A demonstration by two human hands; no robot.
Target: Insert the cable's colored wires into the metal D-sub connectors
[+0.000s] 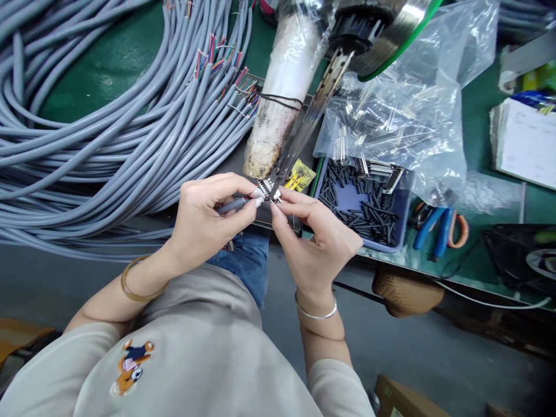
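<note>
My left hand (pixel 212 217) is closed round the end of a grey cable (pixel 233 205), its thumb and index finger pinching close to the stripped coloured wires. Against those wires sits a small metal pin connector (pixel 269 186), partly covered by fingers. My right hand (pixel 315 231) pinches the connector's right end between thumb and forefinger; the exact contact is hidden. From above, a soldering iron (pixel 310 113) with a perforated metal shaft slants down, its tip beside the connector between my two hands.
Many grey cables (pixel 143 145) cover the bench's left side. A white wrapped post (pixel 284 75) and a solder spool (pixel 399 37) stand ahead. On the right are a purple tray (pixel 403 229) of black sleeves, a plastic bag (pixel 438 116) of connectors and blue-handled pliers (pixel 442 230).
</note>
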